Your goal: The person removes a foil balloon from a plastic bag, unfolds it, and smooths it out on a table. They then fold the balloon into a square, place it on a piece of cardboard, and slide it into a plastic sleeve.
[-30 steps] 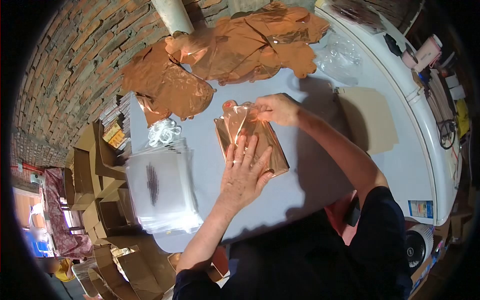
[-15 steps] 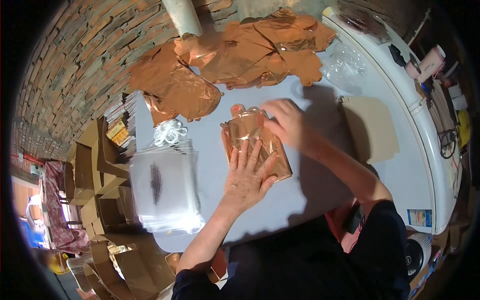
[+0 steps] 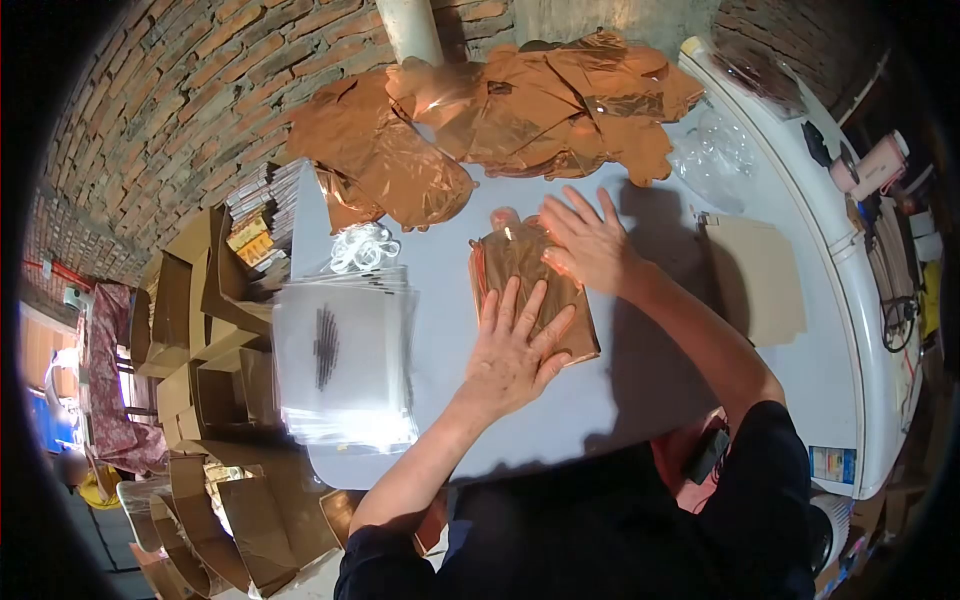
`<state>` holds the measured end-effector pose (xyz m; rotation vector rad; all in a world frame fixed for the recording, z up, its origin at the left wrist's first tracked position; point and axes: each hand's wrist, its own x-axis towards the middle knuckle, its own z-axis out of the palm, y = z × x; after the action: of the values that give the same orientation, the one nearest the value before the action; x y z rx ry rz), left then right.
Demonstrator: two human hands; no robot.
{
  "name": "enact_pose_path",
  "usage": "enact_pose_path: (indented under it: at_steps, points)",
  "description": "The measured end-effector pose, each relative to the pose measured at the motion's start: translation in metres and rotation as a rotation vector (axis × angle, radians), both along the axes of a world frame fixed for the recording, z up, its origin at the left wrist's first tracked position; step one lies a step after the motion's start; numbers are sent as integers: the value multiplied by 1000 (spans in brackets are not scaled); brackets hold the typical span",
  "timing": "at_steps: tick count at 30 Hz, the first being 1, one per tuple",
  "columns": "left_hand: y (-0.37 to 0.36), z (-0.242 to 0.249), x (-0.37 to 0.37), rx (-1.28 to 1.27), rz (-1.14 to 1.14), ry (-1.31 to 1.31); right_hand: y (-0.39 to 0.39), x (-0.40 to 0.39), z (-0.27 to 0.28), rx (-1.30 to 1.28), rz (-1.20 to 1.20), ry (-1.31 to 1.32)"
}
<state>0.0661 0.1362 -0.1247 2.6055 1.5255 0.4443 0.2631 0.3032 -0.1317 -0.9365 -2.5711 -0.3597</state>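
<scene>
A head-worn camera looks down on a pale grey table (image 3: 640, 390) set against a brick wall (image 3: 170, 120). Near the middle of the table lies a folded copper-coloured foil piece (image 3: 520, 262), flat on the surface. Both of the person's hands lie on it. The left hand (image 3: 515, 350) rests palm down on the part of the foil nearest the person, fingers spread and straight. The right hand (image 3: 588, 245) presses on the far right part of the foil, also flat, fingers fanned out towards the far edge. Neither hand pinches or grips anything.

Along the far edge of the table sits a loose heap of copper foil sheets (image 3: 480, 115), crumpled and overlapping. At the left edge, well apart from the hands, is a stack of clear plastic bags (image 3: 345, 350) with a dark printed mark, and just beyond it a small tangle of white ribbon (image 3: 362, 246). Near the right edge lies a flat piece of brown cardboard (image 3: 755, 275). Some crumpled clear plastic (image 3: 715, 150) lies at the far right corner. Off the left side of the table stand open cardboard boxes (image 3: 200, 350).
</scene>
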Motion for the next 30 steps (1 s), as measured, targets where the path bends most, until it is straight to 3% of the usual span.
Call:
enact_pose_path:
  at_steps: [2, 5, 8, 11, 17, 20, 21, 23, 26, 30]
  points:
    - [1, 1, -1, 14, 3, -3, 0, -9, 9, 78, -36, 45]
    - [-1, -1, -1, 21, 3, -13, -9, -18, 14, -297, -103, 63]
    - [0, -2, -2, 17, 9, -12, -3, -31, 34, -458, -243, -23]
    - [1, -3, -1, 14, 13, -18, 17, -31, 30, -518, -183, 4]
    - [1, -8, -2, 10, 17, 8, 34, -26, 42, -970, -120, 223]
    - [-1, -8, -1, 11, 18, -37, 35, -17, 12, -1001, -15, 592]
    - [0, -9, -2, 12, 15, -44, 28, -18, 18, -1097, -80, 617]
    - [0, -10, -3, 10, 16, -52, 11, -19, 40, -1291, -217, 661]
    - [1, -10, -2, 7, 18, -50, 14, -9, 40, -1444, -128, 525]
    - [1, -9, -1, 11, 19, -40, 12, -9, 19, -1422, 29, 510]
